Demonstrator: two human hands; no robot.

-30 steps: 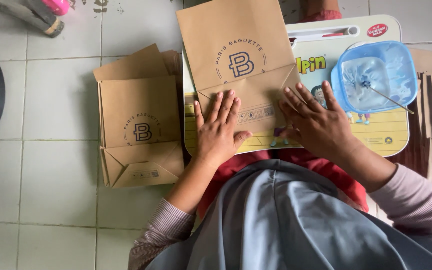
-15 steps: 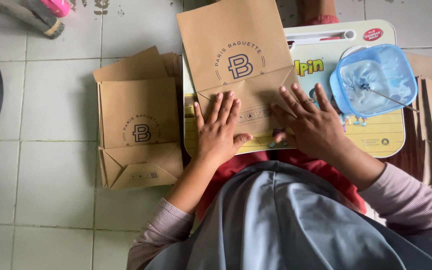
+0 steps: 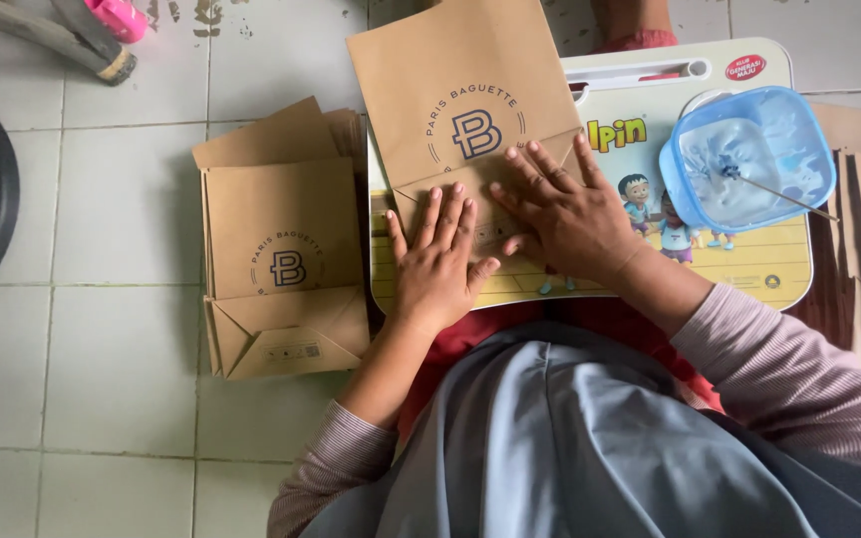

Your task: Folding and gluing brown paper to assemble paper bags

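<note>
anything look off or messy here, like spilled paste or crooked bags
Nothing spilled: the white paste stays inside the blue tub. The stack of finished bags is slightly fanned. Both hands, left hand and right hand, lie flat on the brown paper bag.

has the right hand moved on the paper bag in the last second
Yes. The right hand has slid toward the left hand, away from the blue container, and now lies over the folded flap of the brown paper bag.

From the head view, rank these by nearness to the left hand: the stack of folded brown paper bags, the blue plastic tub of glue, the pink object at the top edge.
Measured from the left hand:
1. Stack of folded brown paper bags, on the floor just to its left.
2. Blue plastic tub of glue, on the lap desk, upper right.
3. Pink object, far upper left on the tiles.
</note>
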